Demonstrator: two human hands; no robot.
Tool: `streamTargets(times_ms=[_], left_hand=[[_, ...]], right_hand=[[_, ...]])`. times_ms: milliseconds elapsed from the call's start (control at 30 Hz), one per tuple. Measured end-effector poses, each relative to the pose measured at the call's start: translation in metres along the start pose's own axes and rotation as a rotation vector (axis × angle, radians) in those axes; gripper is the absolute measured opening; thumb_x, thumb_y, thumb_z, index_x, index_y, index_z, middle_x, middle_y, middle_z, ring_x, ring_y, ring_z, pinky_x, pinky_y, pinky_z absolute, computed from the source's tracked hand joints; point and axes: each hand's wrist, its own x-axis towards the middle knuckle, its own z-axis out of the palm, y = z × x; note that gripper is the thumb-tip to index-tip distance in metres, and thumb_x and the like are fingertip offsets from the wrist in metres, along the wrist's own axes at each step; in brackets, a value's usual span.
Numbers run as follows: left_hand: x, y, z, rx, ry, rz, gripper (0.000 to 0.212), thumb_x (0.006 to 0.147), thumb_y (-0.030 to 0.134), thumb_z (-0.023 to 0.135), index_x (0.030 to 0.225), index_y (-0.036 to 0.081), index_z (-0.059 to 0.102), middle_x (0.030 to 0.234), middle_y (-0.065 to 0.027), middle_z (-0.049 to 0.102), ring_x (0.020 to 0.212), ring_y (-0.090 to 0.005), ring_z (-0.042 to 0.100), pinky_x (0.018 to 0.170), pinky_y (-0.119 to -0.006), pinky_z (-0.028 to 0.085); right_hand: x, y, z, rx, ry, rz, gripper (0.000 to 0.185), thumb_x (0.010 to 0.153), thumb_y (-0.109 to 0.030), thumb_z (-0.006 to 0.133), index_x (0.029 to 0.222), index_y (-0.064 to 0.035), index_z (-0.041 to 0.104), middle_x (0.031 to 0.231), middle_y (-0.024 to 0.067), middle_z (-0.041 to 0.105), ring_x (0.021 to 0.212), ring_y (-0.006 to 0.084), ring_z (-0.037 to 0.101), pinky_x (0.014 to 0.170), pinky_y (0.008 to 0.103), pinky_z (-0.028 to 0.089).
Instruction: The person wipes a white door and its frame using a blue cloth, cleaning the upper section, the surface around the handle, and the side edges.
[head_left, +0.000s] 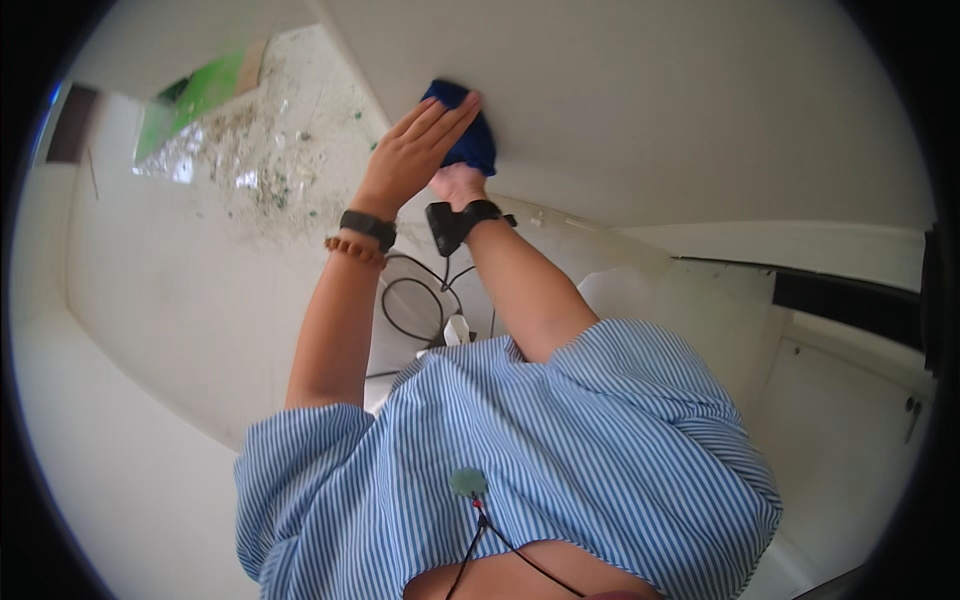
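A folded dark blue cloth (472, 142) lies against a large pale panel (645, 112). My left hand (412, 150) rests on top of it, fingers stretched nearly flat over its left part. Whether the left thumb grips the cloth is hidden. My right hand (459, 184) is palm up at the cloth's lower end, with its fingers covered by the cloth. A dark band and a brown bead bracelet (354, 251) circle my left wrist. On the right wrist sits a strapped black device (450, 225).
Left of the panel, a pale surface (172, 292) bears scattered debris (277, 172) and a green sheet (210, 82). Black cable (412, 307) loops between my arms, near a small white object (456, 330). A dark-edged ledge (847, 300) stands at right.
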Motion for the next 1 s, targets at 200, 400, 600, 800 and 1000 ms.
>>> streamTargets(times_ms=[200, 400, 600, 800, 1000], left_hand=[[-0.027, -0.061, -0.014, 0.085, -0.281, 0.165, 0.065, 0.071, 0.003, 0.053, 0.136, 0.009, 0.044, 0.138, 0.0074, 0.045, 0.11, -0.0118, 0.05, 0.107, -0.029, 0.037], [-0.034, -0.054, 0.006, 0.192, -0.371, 0.216, 0.064, 0.077, 0.006, 0.051, 0.14, 0.006, 0.037, 0.146, 0.0005, 0.035, 0.118, -0.0158, 0.046, 0.106, -0.027, 0.036], [-0.013, 0.057, 0.083, 0.066, -0.302, 0.362, 0.056, 0.084, 0.012, 0.051, 0.138, 0.002, 0.038, 0.15, -0.0073, 0.03, 0.125, -0.0179, 0.043, 0.108, -0.029, 0.032], [0.037, 0.147, 0.072, -0.229, -0.158, 0.318, 0.053, 0.084, 0.011, 0.051, 0.135, 0.002, 0.041, 0.142, -0.0084, 0.041, 0.125, -0.0203, 0.044, 0.108, -0.03, 0.033], [0.044, 0.108, 0.055, -0.385, -0.145, 0.357, 0.051, 0.082, 0.008, 0.055, 0.132, 0.006, 0.046, 0.136, -0.0033, 0.047, 0.123, -0.0189, 0.045, 0.105, -0.029, 0.037]], right_hand=[[0.049, 0.064, -0.006, 0.418, 0.201, 0.056, 0.048, 0.096, -0.041, 0.034, 0.132, -0.013, 0.047, 0.138, 0.0002, 0.048, 0.121, 0.0218, 0.049, 0.106, 0.0374, 0.034], [0.045, 0.001, -0.055, -2.24, -0.04, -0.085, 0.05, 0.078, -0.049, 0.06, 0.108, -0.0086, 0.062, 0.113, 0.0143, 0.06, 0.109, 0.0296, 0.056, 0.097, 0.0391, 0.038], [0.015, -0.195, -0.15, -2.584, 0.444, -0.884, 0.022, 0.075, -0.036, 0.063, 0.078, -0.014, 0.066, 0.072, 0.0125, 0.061, 0.068, 0.0278, 0.06, 0.066, 0.041, 0.045], [-0.058, -0.331, -0.117, -2.268, 1.036, -0.917, 0.028, 0.077, -0.039, 0.06, 0.089, -0.0142, 0.058, 0.085, 0.0118, 0.054, 0.079, 0.0276, 0.054, 0.074, 0.041, 0.04], [-0.045, -0.31, -0.119, -2.191, 1.066, -0.94, 0.036, 0.079, -0.042, 0.057, 0.1, -0.0144, 0.051, 0.098, 0.0111, 0.047, 0.091, 0.0273, 0.047, 0.082, 0.041, 0.035]])
